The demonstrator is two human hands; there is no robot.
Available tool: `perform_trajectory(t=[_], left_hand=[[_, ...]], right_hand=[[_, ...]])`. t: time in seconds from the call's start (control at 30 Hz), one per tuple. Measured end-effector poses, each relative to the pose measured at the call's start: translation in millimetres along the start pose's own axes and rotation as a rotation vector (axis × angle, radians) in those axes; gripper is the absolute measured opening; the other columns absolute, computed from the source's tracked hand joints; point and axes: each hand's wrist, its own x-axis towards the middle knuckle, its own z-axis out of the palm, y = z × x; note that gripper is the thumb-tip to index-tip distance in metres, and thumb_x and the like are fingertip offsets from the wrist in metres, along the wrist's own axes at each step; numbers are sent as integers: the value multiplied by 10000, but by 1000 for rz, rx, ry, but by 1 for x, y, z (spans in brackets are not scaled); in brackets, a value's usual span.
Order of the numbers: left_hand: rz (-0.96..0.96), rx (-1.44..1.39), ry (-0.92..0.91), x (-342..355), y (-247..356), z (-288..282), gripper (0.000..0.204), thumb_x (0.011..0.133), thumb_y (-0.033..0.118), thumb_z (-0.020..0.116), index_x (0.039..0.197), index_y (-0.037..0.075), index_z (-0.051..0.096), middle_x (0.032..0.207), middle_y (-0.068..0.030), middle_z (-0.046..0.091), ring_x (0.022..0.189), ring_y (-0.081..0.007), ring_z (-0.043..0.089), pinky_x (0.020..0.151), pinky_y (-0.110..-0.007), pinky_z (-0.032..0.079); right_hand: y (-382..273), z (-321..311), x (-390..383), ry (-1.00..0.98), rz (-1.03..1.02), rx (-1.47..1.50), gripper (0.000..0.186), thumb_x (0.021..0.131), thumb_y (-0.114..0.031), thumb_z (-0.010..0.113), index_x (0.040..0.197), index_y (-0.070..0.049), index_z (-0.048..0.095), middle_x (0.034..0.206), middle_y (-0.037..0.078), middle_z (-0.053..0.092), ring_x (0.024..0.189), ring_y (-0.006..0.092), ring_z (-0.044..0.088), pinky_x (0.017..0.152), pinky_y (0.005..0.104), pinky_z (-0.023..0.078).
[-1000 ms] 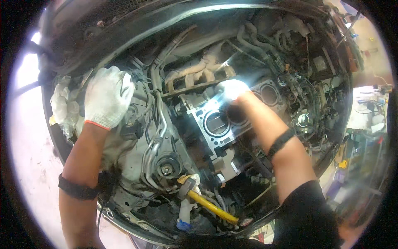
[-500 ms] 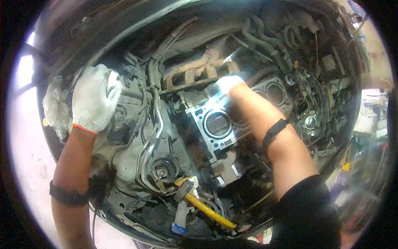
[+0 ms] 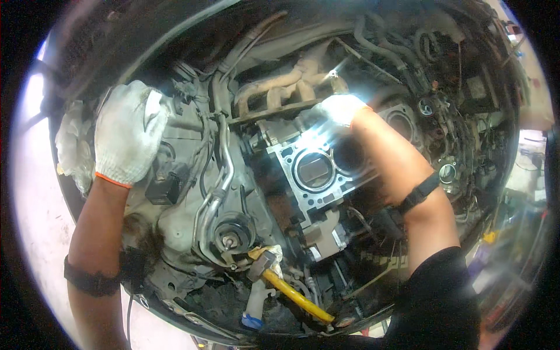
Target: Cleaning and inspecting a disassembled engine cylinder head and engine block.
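Note:
My left hand (image 3: 129, 134), in a white knit glove, rests at the left side of the engine bay. Its fingers curl over and the thumb lies along the side; whatever they close on is hidden. My right hand (image 3: 344, 109), also gloved, is at the far edge of the bare engine block (image 3: 294, 185), just below the rusty exhaust manifold (image 3: 280, 96). Bright glare covers its fingers, so their grip does not show. Open cylinder bores appear in the block's shiny top face, and my right forearm hides part of it.
A yellow-handled hammer (image 3: 297, 296) lies at the near edge, its head by a crumpled cloth. Metal pipes (image 3: 226, 157) run along the left of the block. Crumpled clear plastic (image 3: 73, 146) sits beside my left hand. Hoses and wiring crowd the right side.
My right hand has shifted slightly rightward along the far edge of the block, and its forearm has swung right. My left hand stays in nearly the same place. The view has moved a little.

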Motion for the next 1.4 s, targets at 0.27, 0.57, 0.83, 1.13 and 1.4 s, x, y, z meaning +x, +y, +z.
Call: perform_trajectory(t=[0.27, 0.57, 0.83, 1.13, 1.4], left_hand=[[2, -5, -9, -1, -1, 2, 229, 889, 153, 713, 1038, 9, 615, 982, -190, 605, 951, -400, 595, 839, -458, 488], [-11, -4, -7, -4, 0, 4, 246, 913, 164, 704, 1089, 8, 630, 1019, -197, 617, 972, -402, 616, 854, -444, 499], [-10, -44, 38, -4, -5, 4, 243, 894, 174, 708, 1065, 14, 643, 1002, -202, 622, 972, -418, 607, 850, -454, 497], [7, -14, 21, 0, -7, 7, 200, 877, 172, 691, 1022, 46, 635, 969, -200, 614, 975, -416, 598, 843, -473, 490], [-34, 2, -23, 1, -10, 10, 207, 898, 205, 679, 1025, 46, 641, 983, -196, 626, 972, -408, 608, 842, -485, 493]], right_hand=[[-5, -6, -5, 31, 15, -67, 511, 807, -274, 760, 1298, -140, 718, 1238, 153, 729, 1159, 339, 686, 1008, 434, 533], [-8, -6, -14, 68, 53, -82, 465, 828, -297, 750, 1272, -165, 720, 1218, 146, 732, 1135, 344, 690, 985, 438, 542], [-21, 7, -1, 227, -70, -439, 199, 919, -150, 572, 1018, -112, 740, 971, 184, 756, 938, 388, 736, 809, 485, 584], [-24, -4, -25, 402, -98, -395, 181, 825, -226, 680, 973, -134, 730, 885, 152, 746, 867, 365, 733, 751, 485, 579], [-38, 13, -37, 336, -67, -372, 158, 842, -232, 676, 942, -122, 729, 924, 166, 747, 904, 373, 729, 802, 478, 580]])
